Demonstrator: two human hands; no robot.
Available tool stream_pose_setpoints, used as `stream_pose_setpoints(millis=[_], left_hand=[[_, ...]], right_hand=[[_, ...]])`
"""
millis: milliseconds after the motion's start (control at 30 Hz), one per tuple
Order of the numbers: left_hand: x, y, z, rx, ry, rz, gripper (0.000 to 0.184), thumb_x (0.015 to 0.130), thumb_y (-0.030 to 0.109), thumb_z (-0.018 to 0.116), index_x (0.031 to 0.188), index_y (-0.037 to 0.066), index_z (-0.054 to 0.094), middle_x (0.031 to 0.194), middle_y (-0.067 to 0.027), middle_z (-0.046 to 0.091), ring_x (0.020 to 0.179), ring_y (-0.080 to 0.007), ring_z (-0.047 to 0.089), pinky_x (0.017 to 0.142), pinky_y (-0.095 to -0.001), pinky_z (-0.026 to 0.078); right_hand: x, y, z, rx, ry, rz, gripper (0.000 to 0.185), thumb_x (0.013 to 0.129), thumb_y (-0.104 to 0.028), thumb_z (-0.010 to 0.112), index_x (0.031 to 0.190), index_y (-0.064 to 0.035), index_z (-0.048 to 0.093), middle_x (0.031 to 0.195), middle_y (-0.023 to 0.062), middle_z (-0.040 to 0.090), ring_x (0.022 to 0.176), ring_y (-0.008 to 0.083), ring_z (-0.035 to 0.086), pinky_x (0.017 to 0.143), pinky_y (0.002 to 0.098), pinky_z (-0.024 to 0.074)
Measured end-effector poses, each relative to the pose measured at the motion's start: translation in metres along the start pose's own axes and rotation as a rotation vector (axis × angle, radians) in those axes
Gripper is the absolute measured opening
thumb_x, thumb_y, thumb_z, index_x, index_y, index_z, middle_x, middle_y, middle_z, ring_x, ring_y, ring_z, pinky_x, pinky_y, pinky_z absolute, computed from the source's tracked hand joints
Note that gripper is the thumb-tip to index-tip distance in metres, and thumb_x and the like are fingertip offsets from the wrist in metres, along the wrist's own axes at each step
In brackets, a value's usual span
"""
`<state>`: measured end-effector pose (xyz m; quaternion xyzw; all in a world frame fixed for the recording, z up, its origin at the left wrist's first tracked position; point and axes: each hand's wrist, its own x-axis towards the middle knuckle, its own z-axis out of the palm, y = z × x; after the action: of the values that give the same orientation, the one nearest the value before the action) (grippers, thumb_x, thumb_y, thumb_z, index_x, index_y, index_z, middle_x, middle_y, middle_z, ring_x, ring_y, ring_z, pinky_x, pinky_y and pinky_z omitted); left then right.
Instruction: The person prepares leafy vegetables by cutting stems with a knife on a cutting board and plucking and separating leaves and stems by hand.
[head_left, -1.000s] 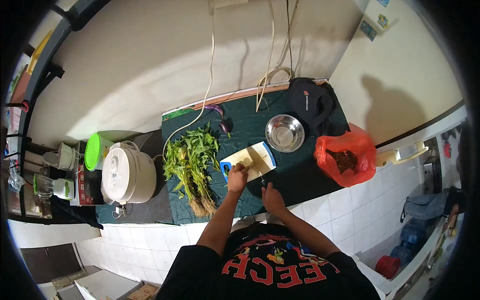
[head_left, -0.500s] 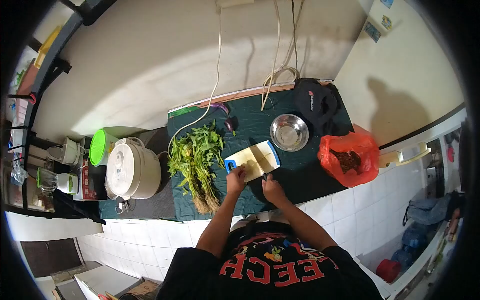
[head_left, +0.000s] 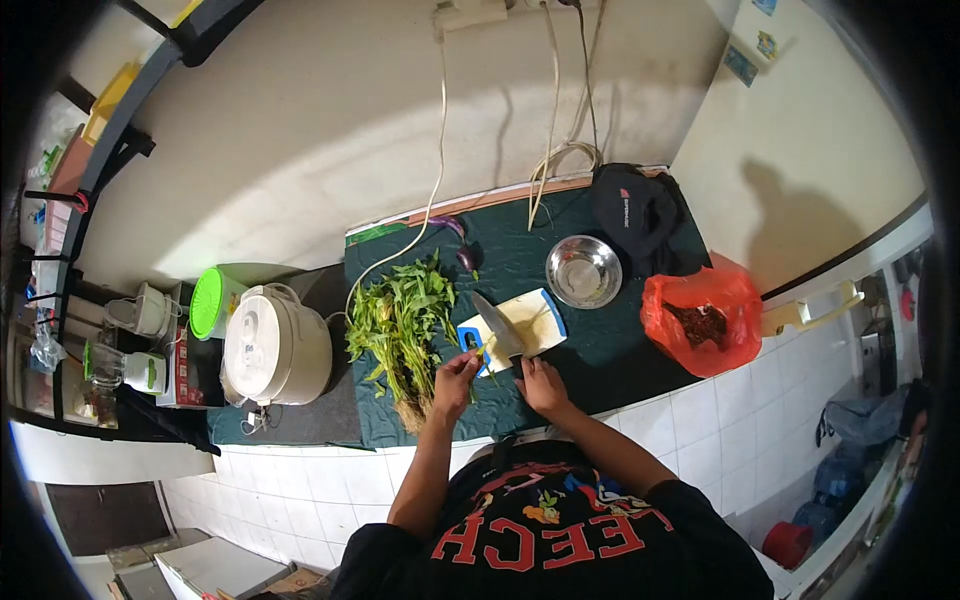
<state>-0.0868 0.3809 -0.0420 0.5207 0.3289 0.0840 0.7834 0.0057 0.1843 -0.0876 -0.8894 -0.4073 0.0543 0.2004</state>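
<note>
A white cutting board [head_left: 541, 318] with blue edges lies on the dark green cloth. My right hand [head_left: 543, 386] grips a kitchen knife [head_left: 496, 323] by its handle, the wide blade slanting up and left across the board. Beside the board's lower left corner, my left hand [head_left: 456, 386] is pinched closed; whatever its fingers hold is too small to make out. A bundle of leafy greens [head_left: 404, 312] with roots lies left of the board. Above the board is a steel bowl [head_left: 584, 272], and a purple eggplant [head_left: 468, 258] rests near the greens.
A red plastic bag [head_left: 665, 340] with brown contents stands at the right, below a black cap [head_left: 636, 215]. A white rice cooker [head_left: 283, 345] and a green-lidded container [head_left: 209, 303] are at left. A white cable [head_left: 441, 150] hangs onto the counter.
The knife has swung so its blade now points up and left over the board. My left hand has moved left and down, off the board. The view has shifted slightly.
</note>
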Motion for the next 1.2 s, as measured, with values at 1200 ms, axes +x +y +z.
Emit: stream_pose_setpoints(millis=[1200], left_hand=[[0.001,0.023,0.042,0.063,0.097,0.121,0.020,0.088,0.008,0.075,0.104,0.000,0.067,0.090,-0.0034,0.071,0.078,-0.0099,0.065,0.067,-0.0228,0.051]], right_hand=[[0.100,-0.015,-0.059,1.082,-0.313,0.350,0.042,0.099,-0.044,0.058,0.099,-0.0038,0.071,0.083,-0.0011,0.068,0.074,0.0076,0.063,0.068,0.0228,0.0501]])
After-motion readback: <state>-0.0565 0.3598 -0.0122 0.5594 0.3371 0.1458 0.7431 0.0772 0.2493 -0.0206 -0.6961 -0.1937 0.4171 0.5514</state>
